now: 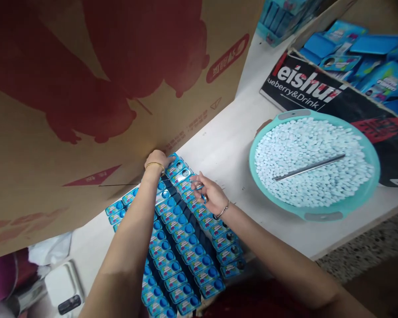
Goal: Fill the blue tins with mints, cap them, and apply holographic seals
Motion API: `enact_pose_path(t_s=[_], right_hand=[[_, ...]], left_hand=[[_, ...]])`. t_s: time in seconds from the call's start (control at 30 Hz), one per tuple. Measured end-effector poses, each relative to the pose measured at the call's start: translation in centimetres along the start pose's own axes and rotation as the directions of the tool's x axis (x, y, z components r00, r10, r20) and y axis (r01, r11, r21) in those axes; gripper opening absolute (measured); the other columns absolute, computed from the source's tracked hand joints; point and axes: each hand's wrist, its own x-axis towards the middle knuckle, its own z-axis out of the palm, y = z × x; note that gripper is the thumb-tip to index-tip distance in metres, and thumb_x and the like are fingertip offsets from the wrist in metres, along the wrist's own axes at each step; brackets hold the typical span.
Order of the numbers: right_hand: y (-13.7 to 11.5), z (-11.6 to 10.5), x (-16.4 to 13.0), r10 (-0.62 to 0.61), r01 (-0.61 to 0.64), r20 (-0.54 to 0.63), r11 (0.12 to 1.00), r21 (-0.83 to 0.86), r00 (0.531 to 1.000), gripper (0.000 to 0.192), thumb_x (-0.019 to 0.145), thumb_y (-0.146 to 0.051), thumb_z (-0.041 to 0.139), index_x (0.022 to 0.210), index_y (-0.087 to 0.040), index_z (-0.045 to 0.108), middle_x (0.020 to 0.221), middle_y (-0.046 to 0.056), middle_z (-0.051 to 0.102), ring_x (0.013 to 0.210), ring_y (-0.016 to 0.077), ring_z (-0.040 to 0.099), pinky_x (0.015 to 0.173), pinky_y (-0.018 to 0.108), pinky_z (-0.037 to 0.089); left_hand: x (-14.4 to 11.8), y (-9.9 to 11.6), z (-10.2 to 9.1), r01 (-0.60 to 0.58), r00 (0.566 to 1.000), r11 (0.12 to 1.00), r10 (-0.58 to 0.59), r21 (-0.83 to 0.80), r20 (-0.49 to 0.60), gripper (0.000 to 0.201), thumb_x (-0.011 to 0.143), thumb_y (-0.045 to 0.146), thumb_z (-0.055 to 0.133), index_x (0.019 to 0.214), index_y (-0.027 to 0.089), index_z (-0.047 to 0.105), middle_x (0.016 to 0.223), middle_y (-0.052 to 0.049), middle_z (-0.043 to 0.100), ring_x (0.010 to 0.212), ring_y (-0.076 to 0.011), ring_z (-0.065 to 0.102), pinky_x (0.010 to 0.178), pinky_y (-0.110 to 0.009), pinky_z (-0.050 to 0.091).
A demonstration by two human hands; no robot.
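Many small blue tins in neat rows on a dark tray, right on the white worktop. Most tins lined up, each with a round blue window on top. A few near the right edge of the rows with dark, open-looking windows, maybe not done yet. Hard to tell how many full and how many left.

Left hand at the far end of the rows, curled down on the last tins, touching them, next to the big brown cardboard wall. A gold bangle on that wrist. Not clear if anything held inside that hand.

Right hand just right of the rows, near the far end, fingers pinched together on something small and shiny, maybe one tin. Cannot tell for sure. A thin bracelet on that wrist.

Well to the right of the rows, a round teal bowl, smooth plastic, with two flat handles. Inside, a big heap of tiny pale blue tablets, still lots and lots. A long thin metal stick flat on top of the heap.

Past the bowl, a black printed box with more blue tins loose inside, shiny and flat.
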Motion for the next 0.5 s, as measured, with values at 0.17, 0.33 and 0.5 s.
enact_pose_path(t_s=[0.17, 0.33, 0.5], right_hand=[[-0.2, 0.9, 0.1, -0.026, 0.026, 0.001, 0.998, -0.053, 1.000, 0.053, 0.081, -0.068, 0.055, 0.094, -0.017, 0.060, 0.062, -0.004, 0.055, 0.041, 0.0054, 0.042, 0.036, 0.019, 0.025], [-0.8, 0.9, 0.0, -0.017, 0.017, 0.007, 1.000, 0.014, 1.000, 0.056, 0.082, -0.073, 0.048, 0.086, -0.018, 0.057, 0.059, -0.003, 0.055, 0.043, 0.0069, 0.045, 0.038, 0.019, 0.028], [-0.1, 0.7, 0.0, -0.058, 0.075, 0.111, 0.984, -0.160, 0.992, 0.059, 0.074, -0.077, 0.055, 0.069, -0.018, 0.055, 0.049, -0.004, 0.047, 0.040, 0.0065, 0.039, 0.036, 0.020, 0.022]], left_hand=[[-2.6, 2.0, -1.0, 0.055, 0.998, 0.942, -0.053, 0.331, -0.016, 0.032, 0.072, 0.048, 0.069, 0.071, 0.016, 0.066, 0.086, -0.016, 0.069, 0.089, -0.0314, 0.066, 0.072, -0.036, 0.047], [-9.4, 2.2, -0.1, -0.510, 0.860, 0.860, 0.510, 0.026, 0.003, 0.023, 0.082, 0.038, 0.061, 0.096, 0.019, 0.066, 0.087, -0.006, 0.067, 0.080, -0.0182, 0.061, 0.074, -0.029, 0.046], [-13.0, 1.0, 1.5, -0.632, 0.761, 0.754, 0.647, -0.178, 0.037, 0.013, 0.083, 0.022, 0.051, 0.078, 0.019, 0.062, 0.076, -0.002, 0.060, 0.069, -0.0135, 0.053, 0.068, -0.026, 0.042]])
